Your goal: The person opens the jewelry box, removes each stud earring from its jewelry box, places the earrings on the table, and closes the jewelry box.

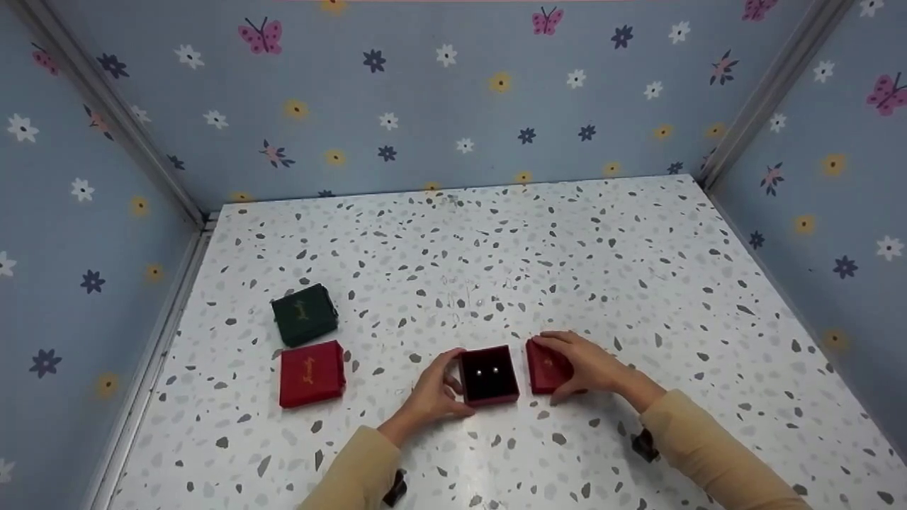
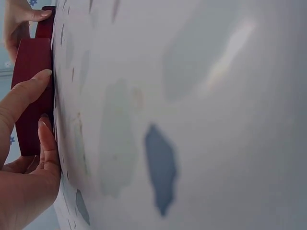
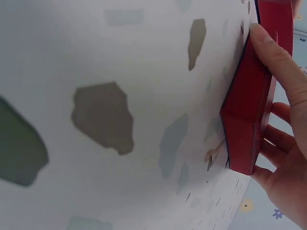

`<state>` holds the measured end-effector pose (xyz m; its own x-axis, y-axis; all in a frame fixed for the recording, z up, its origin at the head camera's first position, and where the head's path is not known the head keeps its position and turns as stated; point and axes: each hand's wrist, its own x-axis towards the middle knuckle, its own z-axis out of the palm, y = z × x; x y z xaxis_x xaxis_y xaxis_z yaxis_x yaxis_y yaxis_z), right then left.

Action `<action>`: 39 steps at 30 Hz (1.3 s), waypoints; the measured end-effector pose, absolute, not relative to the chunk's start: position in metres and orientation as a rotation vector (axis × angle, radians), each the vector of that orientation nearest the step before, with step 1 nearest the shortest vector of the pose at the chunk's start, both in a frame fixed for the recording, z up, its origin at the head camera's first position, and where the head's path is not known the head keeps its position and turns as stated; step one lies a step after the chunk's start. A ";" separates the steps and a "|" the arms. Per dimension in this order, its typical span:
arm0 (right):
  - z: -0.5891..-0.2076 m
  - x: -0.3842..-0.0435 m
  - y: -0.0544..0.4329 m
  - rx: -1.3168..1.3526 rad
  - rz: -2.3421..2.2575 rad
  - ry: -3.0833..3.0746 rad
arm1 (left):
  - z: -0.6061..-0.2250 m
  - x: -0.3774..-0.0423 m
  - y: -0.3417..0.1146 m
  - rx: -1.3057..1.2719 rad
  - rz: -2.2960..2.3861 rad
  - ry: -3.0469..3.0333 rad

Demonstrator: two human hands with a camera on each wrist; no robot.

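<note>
An open red jewelry box base (image 1: 498, 401) with a black lining sits on the table in the head view, two small shiny studs (image 1: 479, 372) in it. My left hand (image 1: 431, 392) grips this base from its left side, thumb at the near edge and fingers toward the far side. Just right of it lies the red box lid (image 1: 543, 377). My right hand (image 1: 589, 363) holds the lid across its near and far edges. In the right wrist view the lid (image 3: 245, 91) is on the table surface; the left wrist view shows the base's side wall (image 2: 31, 62).
To the left lie a dark green jewelry pouch (image 1: 305, 316) and a red jewelry pouch (image 1: 312, 375), both with gold lettering. Beyond the base, several thin, tiny jewelry pieces (image 1: 468, 292) are faintly visible on the speckled table (image 1: 602, 241). Flowered panels (image 1: 453, 85) enclose the table.
</note>
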<state>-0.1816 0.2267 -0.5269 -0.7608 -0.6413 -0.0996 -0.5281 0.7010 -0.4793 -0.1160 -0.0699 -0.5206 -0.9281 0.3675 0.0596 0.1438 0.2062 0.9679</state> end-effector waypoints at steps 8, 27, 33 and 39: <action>-0.522 -0.181 0.224 -0.959 -0.681 2.661 | -0.549 -0.125 -0.071 0.499 1.802 2.311; -0.506 -0.177 0.187 -1.091 -0.932 2.738 | -0.558 -0.128 -0.071 0.443 1.803 2.299; -0.507 -0.175 0.171 -1.149 -0.989 2.758 | -0.557 -0.129 -0.071 0.429 1.775 2.309; -0.512 -0.175 0.159 -1.164 -1.127 2.743 | -0.557 -0.129 -0.071 0.426 1.771 2.313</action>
